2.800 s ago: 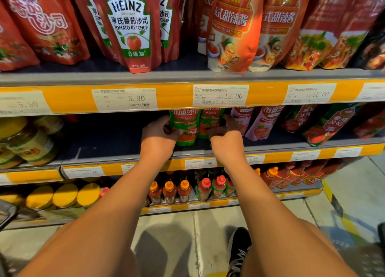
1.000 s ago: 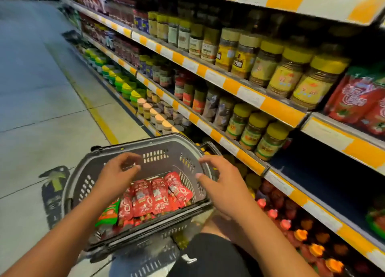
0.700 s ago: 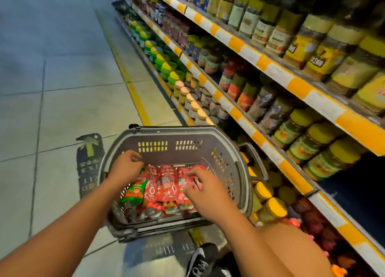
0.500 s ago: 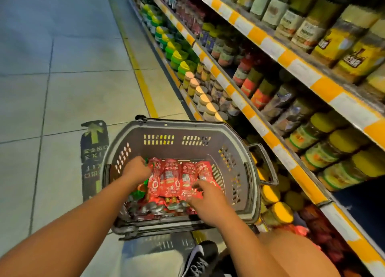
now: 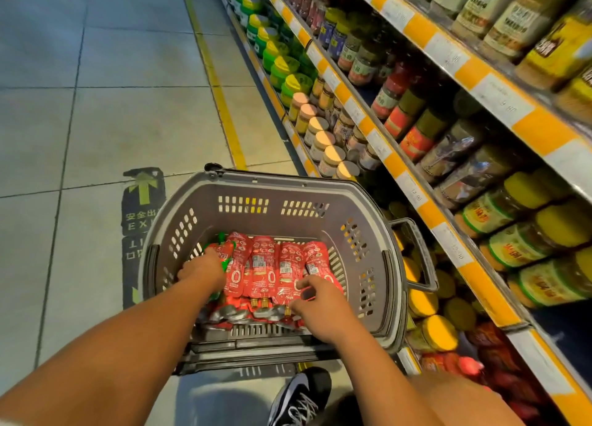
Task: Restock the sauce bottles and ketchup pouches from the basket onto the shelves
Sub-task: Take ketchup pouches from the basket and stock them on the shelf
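Reaching into the basket [image 5: 378, 233] for more pouches [image 5: 266, 265], with plenty left to shelve.

Both hands are down among the stock: the left hand [image 5: 203, 270] curls its fingers around a green-trimmed pouch [image 5: 224, 249] at the left end, while the right hand [image 5: 320, 304] hangs bent fingers over the row without clearly pinching any. The red pouches lie flat, side by side, spouts toward the person, over another layer below. Judging by that load, restocking is well short of done. The shelves [image 5: 416, 198] stand just right of the basket.
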A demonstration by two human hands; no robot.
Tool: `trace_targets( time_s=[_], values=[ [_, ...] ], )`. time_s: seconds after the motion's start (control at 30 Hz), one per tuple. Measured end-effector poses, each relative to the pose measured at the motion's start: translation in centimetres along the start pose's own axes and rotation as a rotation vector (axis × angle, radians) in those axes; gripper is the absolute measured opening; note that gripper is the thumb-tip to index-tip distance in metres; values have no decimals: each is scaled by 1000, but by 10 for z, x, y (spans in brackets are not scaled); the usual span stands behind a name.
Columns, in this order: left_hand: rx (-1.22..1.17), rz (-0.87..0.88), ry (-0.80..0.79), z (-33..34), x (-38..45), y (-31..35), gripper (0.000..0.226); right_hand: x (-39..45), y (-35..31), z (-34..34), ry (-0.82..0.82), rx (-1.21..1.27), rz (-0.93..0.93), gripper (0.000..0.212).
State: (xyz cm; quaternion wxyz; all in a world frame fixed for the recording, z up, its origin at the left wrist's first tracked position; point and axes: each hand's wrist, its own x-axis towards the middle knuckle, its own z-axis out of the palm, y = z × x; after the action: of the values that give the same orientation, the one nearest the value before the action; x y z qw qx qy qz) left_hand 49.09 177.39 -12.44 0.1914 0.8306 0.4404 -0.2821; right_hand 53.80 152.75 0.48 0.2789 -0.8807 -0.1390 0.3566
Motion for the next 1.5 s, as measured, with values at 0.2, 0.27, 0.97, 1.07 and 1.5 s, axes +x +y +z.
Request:
trace_targets(
  time_s=[0.2, 0.27, 0.97, 1.07, 1.5],
  values=[
    [-97, 74, 228, -10, -13, 11, 43, 5, 7, -3, 2, 92, 51, 22],
    [-144, 128, 269, -14, -20, 14, 32, 6, 11, -3, 1, 114, 59, 22],
    [-75, 155, -46, 29, -4, 29, 80, 18, 37, -25, 296, 635, 289, 23],
    [141, 170, -93, 46, 4, 23, 109, 19, 40, -30, 312, 660, 272, 16],
    [243, 325, 95, 31, -16, 33, 46, 8, 45, -41, 333, 806, 231, 12]
  ],
)
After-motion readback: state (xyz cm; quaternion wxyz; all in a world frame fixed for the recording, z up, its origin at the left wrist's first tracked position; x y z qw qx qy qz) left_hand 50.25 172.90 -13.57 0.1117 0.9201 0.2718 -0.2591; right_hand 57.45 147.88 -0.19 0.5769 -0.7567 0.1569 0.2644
